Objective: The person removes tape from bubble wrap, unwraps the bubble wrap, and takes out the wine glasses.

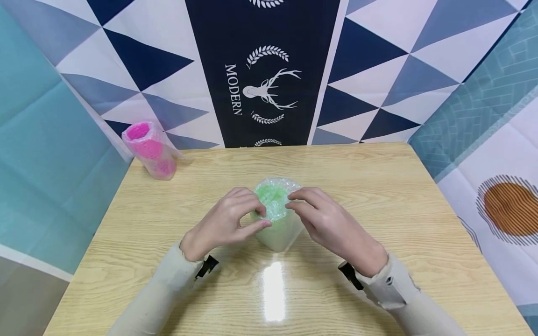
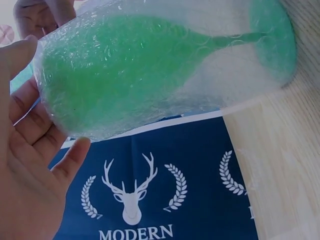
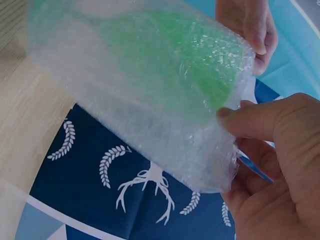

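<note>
Both my grips, left hand (image 1: 229, 212) and right hand (image 1: 328, 224), pinch one clear bubble-wrap sleeve (image 3: 180, 145) around one green stemmed goblet (image 2: 120, 70), upright on one wood-grain counter (image 1: 130, 261); one pink bubble-wrapped vessel (image 1: 151, 149) stands left beyond the goblet.

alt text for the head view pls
A person's left hand and right hand hold the top edge of bubble wrap around a green goblet on a wooden table. A bubble-wrapped pink object sits at the far left corner, before a triangle-patterned backdrop.
</note>
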Demonstrator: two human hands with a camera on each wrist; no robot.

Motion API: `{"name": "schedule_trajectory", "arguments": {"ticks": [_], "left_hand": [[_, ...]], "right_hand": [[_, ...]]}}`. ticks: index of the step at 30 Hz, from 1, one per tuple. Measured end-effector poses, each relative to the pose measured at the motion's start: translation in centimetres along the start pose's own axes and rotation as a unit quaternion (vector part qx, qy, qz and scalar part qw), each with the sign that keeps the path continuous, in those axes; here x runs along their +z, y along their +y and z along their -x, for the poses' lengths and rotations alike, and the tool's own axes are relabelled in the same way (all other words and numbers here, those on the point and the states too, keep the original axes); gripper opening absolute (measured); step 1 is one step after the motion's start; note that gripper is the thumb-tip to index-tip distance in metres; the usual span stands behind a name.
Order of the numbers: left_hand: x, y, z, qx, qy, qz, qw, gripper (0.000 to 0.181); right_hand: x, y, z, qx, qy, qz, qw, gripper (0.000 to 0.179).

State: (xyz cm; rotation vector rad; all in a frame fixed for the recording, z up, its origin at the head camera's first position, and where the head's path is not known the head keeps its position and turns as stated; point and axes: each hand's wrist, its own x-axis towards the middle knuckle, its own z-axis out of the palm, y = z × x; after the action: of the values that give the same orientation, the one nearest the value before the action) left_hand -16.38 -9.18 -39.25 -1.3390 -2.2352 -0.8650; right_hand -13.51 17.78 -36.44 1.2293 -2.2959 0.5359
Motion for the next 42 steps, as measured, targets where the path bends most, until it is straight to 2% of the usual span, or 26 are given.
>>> {"name": "schedule_trajectory", "arguments": {"ticks": [7,12,17,21,27,31,37,42], "left_hand": [[0.1,-0.1,0.1,0.007,0.022,-0.01,0.9997,0.018],[0.0,0.0,-0.1,0.041,0.058,-0.024,0.9972,0.024],[-0.1,0.5,-0.4,0.073,0.07,-0.03,0.9944,0.027],[-0.1,0.9,-0.4,0.081,0.064,-0.038,0.994,0.03],[-0.1,1.0,-0.3,0.066,0.033,-0.065,0.9951,0.033],[-0.1,1.0,-0.3,0.071,0.025,-0.071,0.9946,0.034],[-0.2,1.0,-0.2,0.071,0.015,-0.061,0.9955,0.026],[-0.3,0.9,-0.2,0.065,0.016,-0.036,0.9971,0.023]], "right_hand": [[0.2,0.1,0.0,-0.008,0.004,0.005,0.9999,0.031],[0.3,-0.1,-0.2,-0.007,-0.001,0.008,0.9999,0.032],[0.3,-0.3,-0.4,-0.004,-0.006,0.008,0.9999,0.031],[0.4,-0.5,-0.5,-0.002,-0.007,0.007,1.0,0.03],[0.5,-0.7,-0.7,0.003,-0.007,0.013,0.9999,0.028],[0.6,-0.8,-0.8,0.006,-0.005,0.018,0.9998,0.029],[0.7,-0.9,-0.7,0.005,0.002,0.015,0.9999,0.031],[0.7,-0.9,-0.7,0.008,0.002,0.004,1.0,0.031]]}}
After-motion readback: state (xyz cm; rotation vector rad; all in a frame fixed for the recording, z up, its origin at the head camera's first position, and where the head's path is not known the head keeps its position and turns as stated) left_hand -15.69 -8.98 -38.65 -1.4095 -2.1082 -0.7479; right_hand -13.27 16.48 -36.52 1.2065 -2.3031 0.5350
